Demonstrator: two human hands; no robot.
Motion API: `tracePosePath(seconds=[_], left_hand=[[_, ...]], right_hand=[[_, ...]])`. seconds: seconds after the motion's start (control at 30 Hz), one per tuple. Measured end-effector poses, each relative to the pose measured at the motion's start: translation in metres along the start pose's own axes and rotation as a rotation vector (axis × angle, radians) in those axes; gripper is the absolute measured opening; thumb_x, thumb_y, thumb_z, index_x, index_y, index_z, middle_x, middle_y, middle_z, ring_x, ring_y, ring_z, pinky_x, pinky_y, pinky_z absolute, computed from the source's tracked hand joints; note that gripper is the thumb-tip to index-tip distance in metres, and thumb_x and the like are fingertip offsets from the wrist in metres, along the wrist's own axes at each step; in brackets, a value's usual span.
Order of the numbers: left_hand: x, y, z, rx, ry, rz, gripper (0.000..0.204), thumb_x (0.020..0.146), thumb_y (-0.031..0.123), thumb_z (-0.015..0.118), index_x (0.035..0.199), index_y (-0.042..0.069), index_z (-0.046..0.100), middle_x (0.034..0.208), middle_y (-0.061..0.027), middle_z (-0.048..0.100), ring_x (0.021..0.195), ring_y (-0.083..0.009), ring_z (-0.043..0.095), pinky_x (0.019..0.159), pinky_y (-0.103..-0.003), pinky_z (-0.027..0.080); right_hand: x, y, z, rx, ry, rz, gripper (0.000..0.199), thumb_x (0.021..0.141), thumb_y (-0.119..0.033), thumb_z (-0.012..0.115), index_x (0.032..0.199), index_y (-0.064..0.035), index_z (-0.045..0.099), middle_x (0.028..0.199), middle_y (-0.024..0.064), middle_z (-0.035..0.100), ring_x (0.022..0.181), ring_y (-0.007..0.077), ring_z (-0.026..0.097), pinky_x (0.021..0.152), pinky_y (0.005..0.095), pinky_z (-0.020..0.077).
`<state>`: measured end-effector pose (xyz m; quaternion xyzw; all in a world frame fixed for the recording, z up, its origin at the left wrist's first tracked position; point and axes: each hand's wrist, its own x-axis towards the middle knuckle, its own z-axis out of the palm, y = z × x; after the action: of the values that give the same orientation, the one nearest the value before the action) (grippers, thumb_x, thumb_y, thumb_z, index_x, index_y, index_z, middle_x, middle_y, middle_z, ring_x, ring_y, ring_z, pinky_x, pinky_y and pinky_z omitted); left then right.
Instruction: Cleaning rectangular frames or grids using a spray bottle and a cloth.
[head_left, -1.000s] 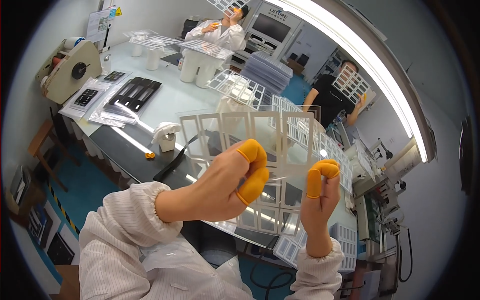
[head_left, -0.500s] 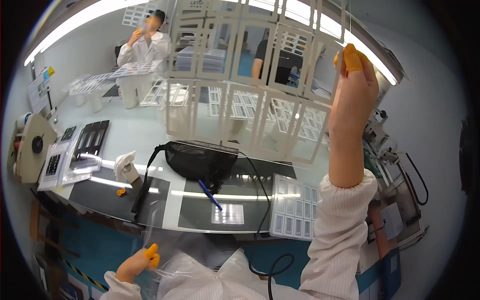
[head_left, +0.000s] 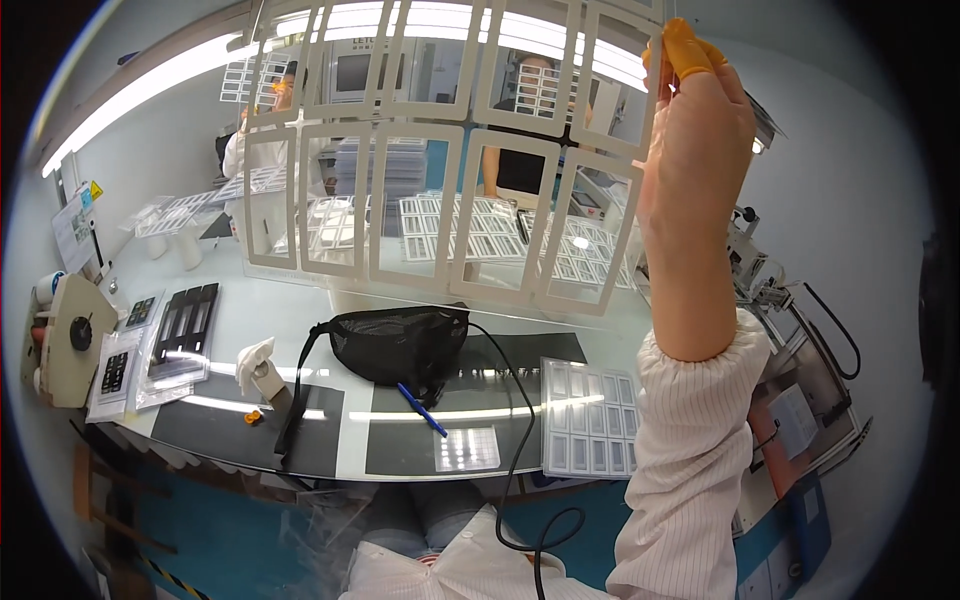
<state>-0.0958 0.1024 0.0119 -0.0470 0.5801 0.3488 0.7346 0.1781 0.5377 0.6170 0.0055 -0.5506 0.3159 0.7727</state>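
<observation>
Overhead, we raise our right hand (head_left: 695, 150), forearm upright, orange-capped fingertips (head_left: 682, 48) pinching the top corner of a clear sheet of frames (head_left: 440, 160) hanging to its left.

The person wears a light coat with thin stripes running down it. It looks white or very pale pink; the light makes it hard to tell which. The right sleeve (head_left: 690, 470) is long and loose, and it ends in a gathered cuff (head_left: 700, 355) that puckers around the wrist. The right hand (head_left: 695, 170) is bare except for orange rubber caps on the fingertips (head_left: 685, 50). At the bottom, the coat's collar (head_left: 470, 560) opens in a V. Above it, the knees (head_left: 420, 510) show blue-grey trousers, maybe jeans. The left hand is out of sight.
</observation>
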Motion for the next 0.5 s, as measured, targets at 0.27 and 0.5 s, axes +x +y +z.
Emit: tracePosePath(seconds=[0.27,0.5], left_hand=[[-0.011,-0.025,0.002,0.168,-0.031,0.053,0.036,0.087,0.035,0.039,0.071,0.005,0.052,0.057,-0.0052,0.040,0.048,-0.0158,0.043,0.044,-0.026,0.032],[0.002,-0.055,0.025,0.279,-0.094,0.106,0.033,0.086,0.033,0.041,0.073,0.005,0.053,0.060,-0.0057,0.043,0.050,-0.0159,0.045,0.046,-0.025,0.034]], right_hand=[[-0.008,0.001,0.012,0.050,0.018,0.070,0.026,0.081,-0.005,0.046,0.103,0.0058,0.053,0.091,0.0074,0.052,0.087,0.0132,0.050,0.089,0.0238,0.0382],[-0.011,-0.002,0.005,0.025,0.010,0.070,0.013,0.085,-0.013,0.048,0.080,-0.0027,0.055,0.074,0.0018,0.048,0.073,0.0103,0.042,0.077,0.0235,0.0331]])
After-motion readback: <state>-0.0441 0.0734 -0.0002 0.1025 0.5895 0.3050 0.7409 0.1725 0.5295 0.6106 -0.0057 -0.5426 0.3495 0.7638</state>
